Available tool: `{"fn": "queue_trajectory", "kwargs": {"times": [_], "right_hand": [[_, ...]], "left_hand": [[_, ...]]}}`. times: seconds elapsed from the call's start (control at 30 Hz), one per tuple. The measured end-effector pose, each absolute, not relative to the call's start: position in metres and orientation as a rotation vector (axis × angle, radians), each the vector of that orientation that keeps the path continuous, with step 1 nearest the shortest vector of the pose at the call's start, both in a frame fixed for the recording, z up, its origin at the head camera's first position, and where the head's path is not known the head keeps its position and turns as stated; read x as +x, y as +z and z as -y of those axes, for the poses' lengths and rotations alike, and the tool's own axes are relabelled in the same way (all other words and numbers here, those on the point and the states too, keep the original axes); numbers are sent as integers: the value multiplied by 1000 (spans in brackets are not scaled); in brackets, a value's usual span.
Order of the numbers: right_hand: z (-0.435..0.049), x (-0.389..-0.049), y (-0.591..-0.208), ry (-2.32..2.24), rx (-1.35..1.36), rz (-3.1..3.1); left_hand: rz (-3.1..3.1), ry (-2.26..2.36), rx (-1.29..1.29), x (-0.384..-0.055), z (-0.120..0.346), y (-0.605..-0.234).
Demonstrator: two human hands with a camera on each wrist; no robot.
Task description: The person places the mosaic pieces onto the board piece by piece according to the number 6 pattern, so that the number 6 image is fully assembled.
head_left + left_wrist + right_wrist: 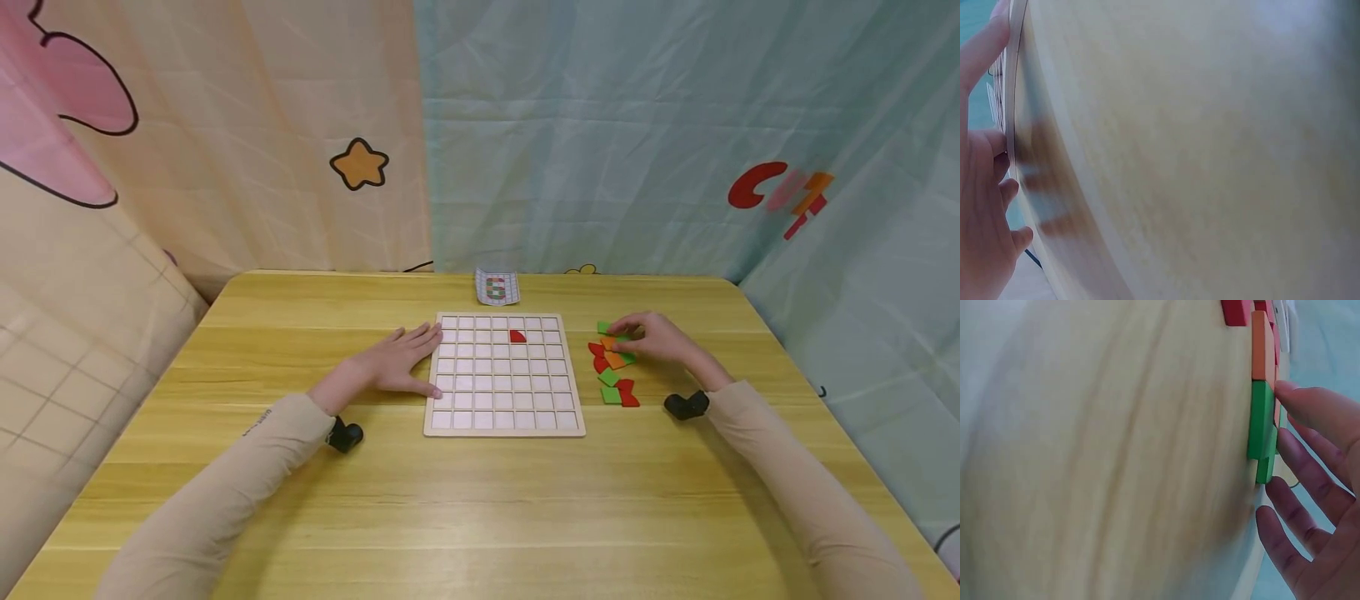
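My left hand [405, 360] lies with fingers spread at the left edge of a white grid board [504, 431]; its fingertips and thumb rest on the wooden rim. One red quarter-round tile [517, 337] sits in a cell near the board's upper right. To the right of the board, my right hand [654, 338] reaches over a loose group of tiles, its thumb by an orange tile [615, 360]. In the right wrist view the thumb touches the pile beside a green tile [1261, 419], while the other fingers are loosely bent around its far side.
A small printed card [497, 288] with a coloured grid pattern stands behind the board. Green tiles [611, 396] and red tiles [627, 392] lie nearer the front of the group. Patterned curtains [570, 150] hang behind the wooden table [480, 517].
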State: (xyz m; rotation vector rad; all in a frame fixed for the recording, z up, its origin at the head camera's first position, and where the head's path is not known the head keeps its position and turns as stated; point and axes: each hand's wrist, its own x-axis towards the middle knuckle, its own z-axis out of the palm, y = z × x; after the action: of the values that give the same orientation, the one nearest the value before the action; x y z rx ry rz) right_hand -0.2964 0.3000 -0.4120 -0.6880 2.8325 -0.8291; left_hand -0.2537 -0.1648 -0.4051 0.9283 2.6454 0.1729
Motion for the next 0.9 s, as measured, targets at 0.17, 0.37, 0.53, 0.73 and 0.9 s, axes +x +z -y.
{"fn": "queue_trajectory", "kwargs": {"times": [0.17, 0.37, 0.53, 0.73, 0.9], "right_hand": [[-298, -296, -412, -834, -697, -2828], [-300, -299, -411, -800, -723, -2818], [-299, -300, -412, -772, -748, -2833], [-296, -300, -411, -687, -743, -2845], [-294, -300, -408, -611, -793, -2866]], "left_hand": [[-2648, 162, 929, -254, 165, -405], [-2642, 151, 922, -255, 164, -405], [-2648, 148, 921, -255, 164, -406], [-2650, 146, 916, -255, 164, -407], [-2648, 141, 920, -256, 164, -407]]}}
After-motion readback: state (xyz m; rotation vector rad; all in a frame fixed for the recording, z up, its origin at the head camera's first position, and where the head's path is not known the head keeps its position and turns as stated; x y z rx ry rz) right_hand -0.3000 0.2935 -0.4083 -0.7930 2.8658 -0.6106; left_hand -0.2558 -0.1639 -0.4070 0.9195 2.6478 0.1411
